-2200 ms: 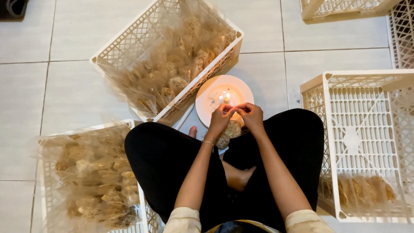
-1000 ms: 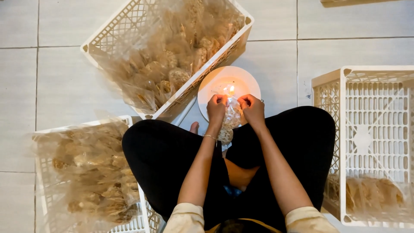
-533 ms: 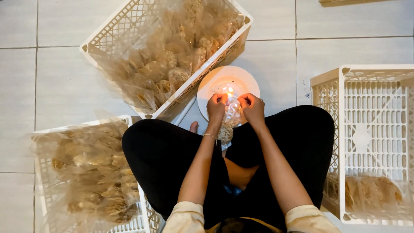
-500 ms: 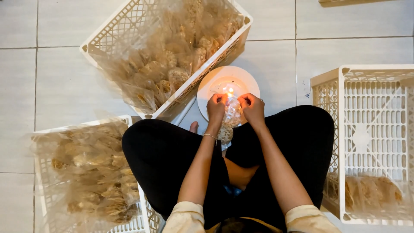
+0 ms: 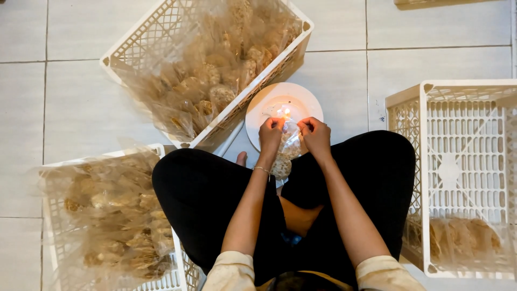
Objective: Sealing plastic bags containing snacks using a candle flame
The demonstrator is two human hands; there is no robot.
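Plastic bag [image 5: 285,153] of pale, lumpy snack pieces hangs between both hands, its top edge pulled taut just beside a small candle flame [image 5: 285,112] that burns on a white round plate [image 5: 258,116] on the floor. Left hand [image 5: 270,133] has its fingers clenched on the left corner of the bag's mouth; right hand [image 5: 316,136] grasps the right corner the same way, the two hands near each other with the flame just beyond them. The bag's filled lower part dangles above the gap between the person's crossed legs [image 5: 210,194], clad in black.

Room to move is tight. The plate's left rim sits just beside the near-right corner of a tilted white crate [image 5: 134,40] crammed with bagged snacks. At near left, a second white crate [image 5: 51,215], also heaped with bags, touches the left knee. On the right, a third white crate [image 5: 463,89], with only a few bags in its near end, stands close against the right knee. Bare pale floor tiles [image 5: 344,70] lie open on the far side of the plate, between the tilted crate and the right-hand one.
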